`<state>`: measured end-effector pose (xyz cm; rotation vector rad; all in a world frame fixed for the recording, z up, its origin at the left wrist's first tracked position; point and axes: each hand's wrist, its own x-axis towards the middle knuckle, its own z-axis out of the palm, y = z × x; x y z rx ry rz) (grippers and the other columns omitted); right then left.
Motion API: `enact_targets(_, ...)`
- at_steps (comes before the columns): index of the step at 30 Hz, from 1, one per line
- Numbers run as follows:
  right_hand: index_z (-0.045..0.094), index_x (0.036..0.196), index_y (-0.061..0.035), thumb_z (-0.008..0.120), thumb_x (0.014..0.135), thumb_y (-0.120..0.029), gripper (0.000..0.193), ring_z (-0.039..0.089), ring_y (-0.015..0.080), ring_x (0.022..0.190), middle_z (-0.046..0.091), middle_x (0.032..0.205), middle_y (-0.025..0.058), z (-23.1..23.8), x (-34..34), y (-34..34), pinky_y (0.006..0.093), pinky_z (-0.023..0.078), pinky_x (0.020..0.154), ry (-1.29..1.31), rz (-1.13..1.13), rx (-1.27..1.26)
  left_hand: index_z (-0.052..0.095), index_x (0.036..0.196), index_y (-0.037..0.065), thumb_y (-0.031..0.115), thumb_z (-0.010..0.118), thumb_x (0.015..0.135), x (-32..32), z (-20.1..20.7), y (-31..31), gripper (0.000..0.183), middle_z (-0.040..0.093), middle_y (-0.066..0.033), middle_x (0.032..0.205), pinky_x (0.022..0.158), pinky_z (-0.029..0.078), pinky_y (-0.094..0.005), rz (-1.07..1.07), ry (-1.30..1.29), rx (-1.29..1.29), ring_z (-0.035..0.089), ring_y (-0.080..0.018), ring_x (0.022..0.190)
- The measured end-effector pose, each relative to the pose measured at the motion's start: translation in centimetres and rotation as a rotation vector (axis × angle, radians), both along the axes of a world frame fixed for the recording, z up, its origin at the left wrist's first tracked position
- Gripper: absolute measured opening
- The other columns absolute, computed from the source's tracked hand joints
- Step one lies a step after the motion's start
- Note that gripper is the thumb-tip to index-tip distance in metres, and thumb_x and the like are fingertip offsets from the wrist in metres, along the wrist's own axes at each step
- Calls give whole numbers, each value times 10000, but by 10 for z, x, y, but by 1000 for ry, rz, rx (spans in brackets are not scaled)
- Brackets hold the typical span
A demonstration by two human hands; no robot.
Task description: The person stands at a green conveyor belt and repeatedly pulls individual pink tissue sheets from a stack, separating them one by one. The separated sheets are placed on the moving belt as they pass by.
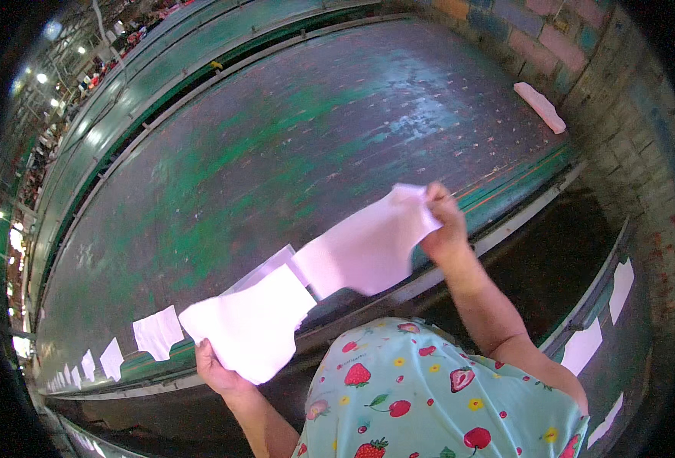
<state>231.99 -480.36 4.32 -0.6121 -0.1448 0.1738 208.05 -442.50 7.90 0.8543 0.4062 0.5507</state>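
Here a white cut piece (249, 324) is hanging over the near edge of the counter (223, 175), the left grip (219, 370) clamping its lower left edge. Alongside, the right grip (446, 225) is pinching the outer end of a pinkish-white piece (368, 240) above that same edge. Both are looking thin, light and probably soft, so opposite edges are offering the best hold against sagging. Underneath, the long counter is showing worn green and dark patches, with pale cut pieces (158, 333) lining it leftward. Beyond, a brick wall (559, 46) is rising and lamps (42, 78) are glowing upper left.
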Motion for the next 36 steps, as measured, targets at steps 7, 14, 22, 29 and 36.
enact_targets(7, 605, 956, -61, 527, 796, -14, 183, 673, 187, 831, 678, 942, 97, 74, 70, -112, 320, 572, 737, -276, -269, -186, 586, 1266, -81, 305, 453, 874, 32, 5, -64, 565, 684, -218, 1191, 975, 560, -485, -104, -66, -23, 692, -374, 1088)
enact_targets(14, 696, 912, -43, 615, 797, -42, 141, 568, 82, 683, 616, 814, 0, 19, 102, -75, 253, 469, 590, -388, -31, -663, 574, 1295, -82, 378, 480, 869, 45, 13, -113, 634, 671, -242, 1223, 1001, 530, -542, -188, -34, -37, 671, -419, 1122)
enact_targets(22, 774, 1020, -113, 595, 787, -25, 307, 694, 375, 955, 745, 1004, 158, -73, 53, 2, 469, 549, 891, -1175, 161, -1599, 593, 1302, -41, 252, 567, 882, 69, 1, -139, 513, 678, -207, 1231, 1009, 529, -530, -130, 109, 12, 678, -374, 1118)
enact_targets(29, 761, 1060, -105, 622, 843, -26, 269, 718, 329, 926, 751, 993, 121, -44, 7, -43, 444, 573, 825, -958, 243, -1390, 672, 1229, 28, -37, 623, 897, 110, -35, -171, 342, 725, -105, 1156, 1016, 547, -468, -393, -37, -201, 694, -259, 1102)
enact_targets(36, 739, 1058, -59, 716, 922, -144, 162, 721, 320, 915, 743, 1000, 130, 6, -37, -63, 424, 575, 812, -632, 108, -1444, 712, 1126, 33, -40, 727, 901, 133, -53, -211, 237, 739, -67, 1093, 927, 563, -351, -592, 26, -222, 709, -166, 977)
